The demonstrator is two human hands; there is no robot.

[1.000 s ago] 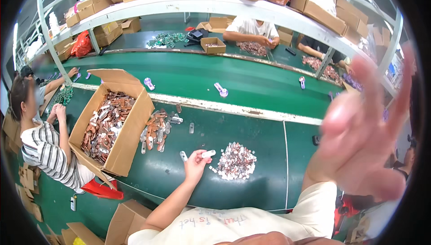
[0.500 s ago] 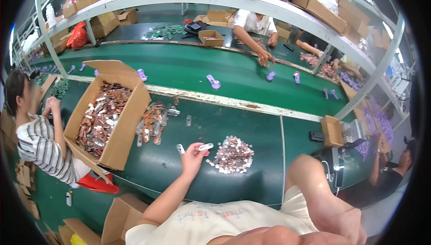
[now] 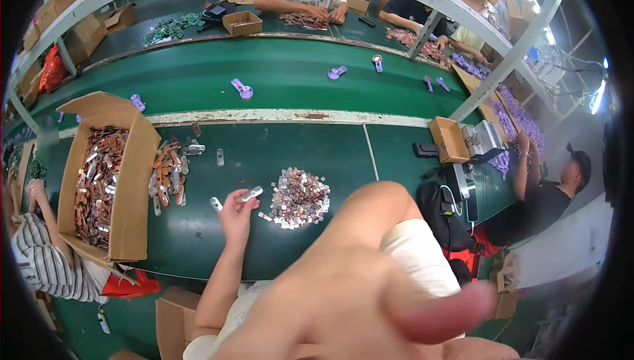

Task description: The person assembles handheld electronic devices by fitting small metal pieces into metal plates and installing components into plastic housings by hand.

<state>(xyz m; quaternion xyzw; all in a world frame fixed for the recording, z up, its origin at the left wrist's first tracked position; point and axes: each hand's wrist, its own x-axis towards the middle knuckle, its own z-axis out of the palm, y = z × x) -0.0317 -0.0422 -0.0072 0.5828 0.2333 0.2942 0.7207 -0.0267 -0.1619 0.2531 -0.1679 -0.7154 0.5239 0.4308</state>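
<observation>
My left hand (image 3: 236, 213) is over the green table, pinching a small oblong silvery piece (image 3: 251, 194) between thumb and fingers. A similar piece (image 3: 216, 204) shows beside its outer edge; I cannot tell whether it lies on the table or touches the fingers. Right of this hand is a heap of small shiny silver and copper-coloured bits (image 3: 300, 198). My right arm is bent back, and my right hand (image 3: 330, 300) looms large and blurred close to the camera, its fingers unclear. One more oblong piece (image 3: 220, 157) lies beyond the left hand.
At left, a cardboard box (image 3: 135, 195) holds many copper and silver strips, with a loose pile (image 3: 170, 172) beside it. Purple parts (image 3: 242, 89) lie on the green belt (image 3: 290, 69) beyond. A small carton (image 3: 449, 139) stands at right. Other people work around the tables.
The view has swung right, so the table appears further left. My right hand has come up and inward, near the camera. My left hand still pinches the piece. The co-worker opposite has withdrawn an arm from the belt.
</observation>
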